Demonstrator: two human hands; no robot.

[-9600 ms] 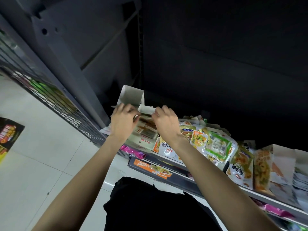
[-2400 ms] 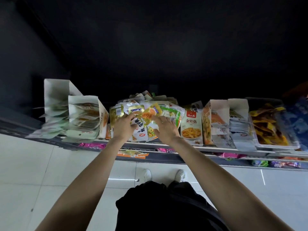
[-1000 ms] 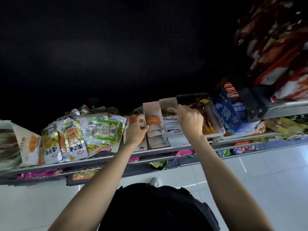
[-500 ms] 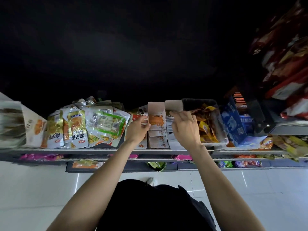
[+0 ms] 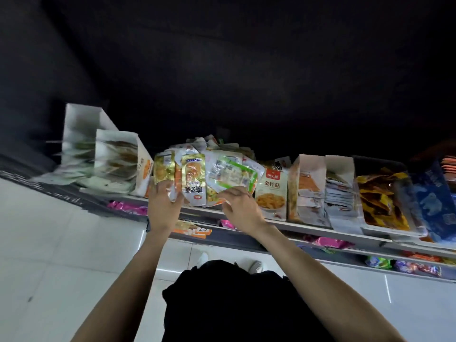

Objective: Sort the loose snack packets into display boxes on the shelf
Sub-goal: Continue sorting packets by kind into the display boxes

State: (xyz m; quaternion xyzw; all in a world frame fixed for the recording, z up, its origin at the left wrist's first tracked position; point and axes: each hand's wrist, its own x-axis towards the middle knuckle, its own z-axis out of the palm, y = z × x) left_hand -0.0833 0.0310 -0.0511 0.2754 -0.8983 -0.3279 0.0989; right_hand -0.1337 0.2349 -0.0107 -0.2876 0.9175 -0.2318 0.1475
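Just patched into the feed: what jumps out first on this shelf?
A heap of loose snack packets fills the shelf's middle, with the left hand and right hand at its front edge. White display boxes flank it; a box of yellow-brown packets sits far right.

This is a shop, seen at a snack aisle. A long metal shelf (image 5: 308, 227) carries rows of printed snack packets (image 5: 193, 180) and open cardboard display boxes (image 5: 307, 188) filled with identical packets, with a tray of yellow bags (image 5: 380, 203) and a blue carton (image 5: 434, 201) to the right. A lower shelf (image 5: 345, 255) holds more bright wrapped goods, and the floor (image 5: 61, 243) is pale glossy tile, as in a store.
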